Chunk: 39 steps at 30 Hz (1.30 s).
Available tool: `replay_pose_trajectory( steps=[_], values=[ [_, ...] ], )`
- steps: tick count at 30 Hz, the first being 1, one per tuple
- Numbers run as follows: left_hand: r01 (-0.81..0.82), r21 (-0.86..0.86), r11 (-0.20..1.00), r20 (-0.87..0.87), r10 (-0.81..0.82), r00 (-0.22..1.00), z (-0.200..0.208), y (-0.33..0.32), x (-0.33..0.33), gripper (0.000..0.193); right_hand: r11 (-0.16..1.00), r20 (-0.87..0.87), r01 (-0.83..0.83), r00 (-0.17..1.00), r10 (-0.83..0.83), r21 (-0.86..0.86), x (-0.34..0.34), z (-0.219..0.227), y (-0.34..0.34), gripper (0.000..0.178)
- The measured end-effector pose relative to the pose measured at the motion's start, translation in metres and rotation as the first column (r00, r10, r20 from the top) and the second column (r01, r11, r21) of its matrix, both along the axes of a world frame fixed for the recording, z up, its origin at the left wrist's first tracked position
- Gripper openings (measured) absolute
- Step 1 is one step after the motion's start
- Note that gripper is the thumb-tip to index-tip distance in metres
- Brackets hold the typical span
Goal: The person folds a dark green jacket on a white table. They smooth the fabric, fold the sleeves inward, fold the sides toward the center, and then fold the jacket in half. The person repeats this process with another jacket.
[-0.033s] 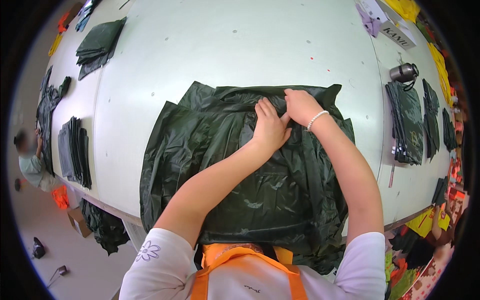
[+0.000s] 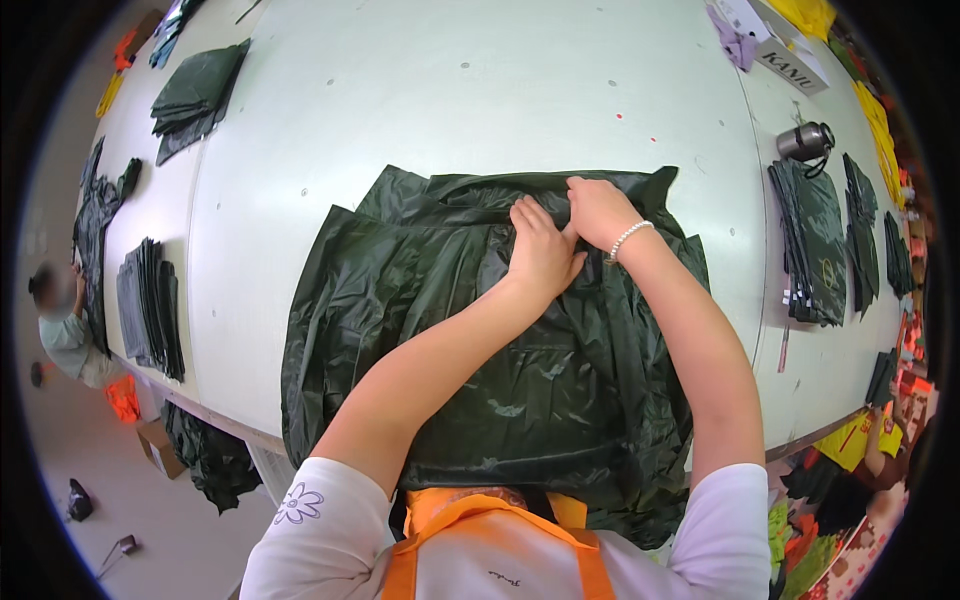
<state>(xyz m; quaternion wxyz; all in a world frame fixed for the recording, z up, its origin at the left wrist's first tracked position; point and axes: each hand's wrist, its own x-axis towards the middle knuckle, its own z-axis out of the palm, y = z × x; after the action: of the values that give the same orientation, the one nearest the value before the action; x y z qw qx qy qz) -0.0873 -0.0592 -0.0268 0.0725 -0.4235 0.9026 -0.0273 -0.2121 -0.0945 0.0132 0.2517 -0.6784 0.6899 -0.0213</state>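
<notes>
A glossy dark green garment [image 2: 500, 370], thin and creased like rainwear, lies in front of me, its lower end hanging toward my body. Along its far side the fabric makes a raised, folded band. My left hand [image 2: 543, 250] rests on the fabric just below that band, fingers stretched out and thumb apart. Right beside it, my right hand [image 2: 603, 213] has its fingers curled round the band and pinches the cloth. Its fingertips are partly hidden by the hand itself. A beaded bracelet [image 2: 630, 238] circles my right wrist.
The garment is on a wide white table [image 2: 450, 110]. Folded dark green stacks lie at left [image 2: 150, 310], far left [image 2: 200, 88] and right [image 2: 812, 240]. A metal flask [image 2: 805, 142] and a white box [image 2: 785, 55] stand on the right. Another person [image 2: 65, 320] is beyond the left edge.
Both hands keep their places on the garment. The whole view has shifted very slightly.
</notes>
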Motion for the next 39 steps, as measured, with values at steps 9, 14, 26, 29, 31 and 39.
replay_pose_trajectory(
  steps=[9,14,26,29,31,39],
  values=[
    [0.16,-0.099,0.982,0.039,-0.157,0.987,-0.004,-0.02,-0.033,0.044,0.969,-0.05,0.126,0.989,-0.139,-0.212,-0.003,-0.013,0.026,0.016],
    [0.212,-0.161,0.964,-0.091,-0.229,0.969,-0.019,-0.015,-0.03,0.056,0.845,-0.173,0.017,0.977,-0.128,-0.535,-0.015,-0.026,0.056,0.031],
    [-0.012,0.097,0.995,-0.518,0.061,0.853,-0.014,-0.022,-0.049,0.048,0.818,0.035,0.138,0.989,-0.142,-0.559,-0.089,-0.068,0.038,0.018],
    [-0.151,0.37,0.917,-0.551,0.348,0.758,-0.008,-0.035,-0.065,0.024,0.815,0.064,0.138,0.99,-0.123,-0.563,-0.092,-0.07,0.035,0.016],
    [-0.176,0.413,0.894,-0.579,0.407,0.706,-0.012,-0.035,-0.072,0.014,0.806,0.167,0.173,0.981,-0.093,-0.566,-0.093,-0.067,0.042,0.016],
    [-0.067,0.49,0.869,-0.617,0.4,0.677,-0.004,-0.033,-0.066,0.036,0.702,0.329,0.251,0.944,-0.025,-0.667,-0.087,-0.058,0.046,0.01]
  ],
)
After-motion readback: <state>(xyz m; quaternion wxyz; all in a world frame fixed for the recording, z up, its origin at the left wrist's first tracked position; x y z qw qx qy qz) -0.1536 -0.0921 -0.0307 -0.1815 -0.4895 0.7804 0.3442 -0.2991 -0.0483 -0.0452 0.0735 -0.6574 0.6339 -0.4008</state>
